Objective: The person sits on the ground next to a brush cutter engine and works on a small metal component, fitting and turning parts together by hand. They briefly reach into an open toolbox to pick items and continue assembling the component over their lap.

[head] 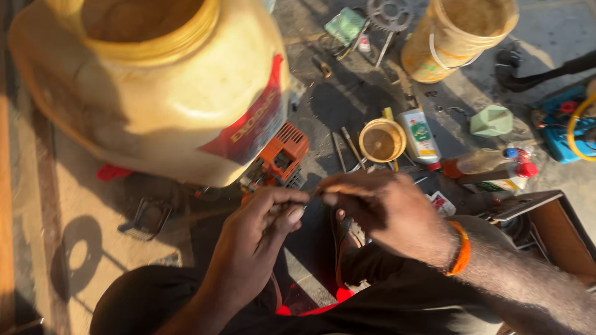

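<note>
Your left hand (261, 226) and right hand (379, 208) pinched one tiny part (313, 195) by fingertips—a slip risked losing it on the cluttered floor (347, 93).

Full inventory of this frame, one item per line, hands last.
Sprayer tank: 1, cream-yellow with a red label, upper left.
Small engine: 1, orange, under the tank's right edge.
Bucket: 1, yellow, top right.
Sprocket: 1, grey metal, top centre on the ground.
Round cap: 1, yellow, centre on the ground.
White bottle: 1, white with a green label, lying right of the cap.
Clear bottles: 2, red caps, right.
Funnel-like piece: 1, pale green, right.
Wristband: 1, orange, right wrist.
Left hand: pinching a small dark part, too small to identify.
Right hand: fingertips meeting the left's at that part.
</note>
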Tool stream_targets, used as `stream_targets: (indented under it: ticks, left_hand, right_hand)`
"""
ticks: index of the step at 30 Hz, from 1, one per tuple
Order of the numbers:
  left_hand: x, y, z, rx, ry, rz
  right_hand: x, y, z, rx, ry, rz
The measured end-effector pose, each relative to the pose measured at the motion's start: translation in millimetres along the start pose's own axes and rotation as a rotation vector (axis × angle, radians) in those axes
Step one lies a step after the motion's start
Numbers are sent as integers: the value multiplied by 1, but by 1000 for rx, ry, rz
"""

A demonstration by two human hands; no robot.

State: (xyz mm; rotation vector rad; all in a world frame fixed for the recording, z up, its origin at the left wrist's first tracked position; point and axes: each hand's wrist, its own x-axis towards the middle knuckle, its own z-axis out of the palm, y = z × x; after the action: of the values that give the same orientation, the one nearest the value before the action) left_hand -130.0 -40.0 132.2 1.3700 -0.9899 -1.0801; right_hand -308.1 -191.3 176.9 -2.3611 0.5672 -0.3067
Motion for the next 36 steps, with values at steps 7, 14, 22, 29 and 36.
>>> stream_targets:
  ticks: [7,14,22,29,36]
  left_hand:
    - [3,-17,-12,-572,-115,-91]
    - [3,-2,-10,-629,-219,-23]
    - [-17,36,-3,-779,-643,18]
    - [-4,29,-10,-767,-480,-111]
    - [1,6,-7,-773,-164,-314]
  right_hand:
    - [-2,2,-6,55,103,177]
    - [-7,16,-8,78,90,214]
    - [-2,23,-7,163,102,244]
    - [1,29,-4,167,72,157]
    - [-2,12,-6,186,53,255]
